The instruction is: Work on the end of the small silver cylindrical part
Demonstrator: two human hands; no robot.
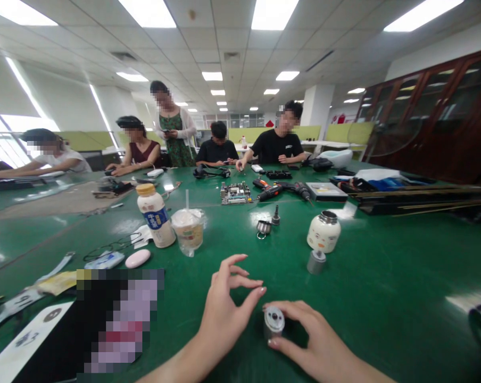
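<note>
My right hand [310, 332] grips a short silver metal cylinder [274, 322] by its sides, thumb in front and fingers behind. The cylinder stands upright on the green table, and its round top face shows a dark centre and small holes. Just left of it, my left hand [229, 300] hovers with fingers apart; its thumb tip is close to one fingertip, and nothing shows between them. Beyond my right hand stands a similar metal cylinder [316, 262], in front of a cream jar [324, 232] with a face drawn on it. A small metal cup with a ring [263, 228] lies farther off, beside a dark stepped metal part [276, 216].
A drink bottle [156, 218] and a plastic cup with straw [188, 229] stand left, near a pink oval object [138, 259]. Farther back lie a circuit board [236, 193] and power drills [269, 190]. Several people are around the table's far side.
</note>
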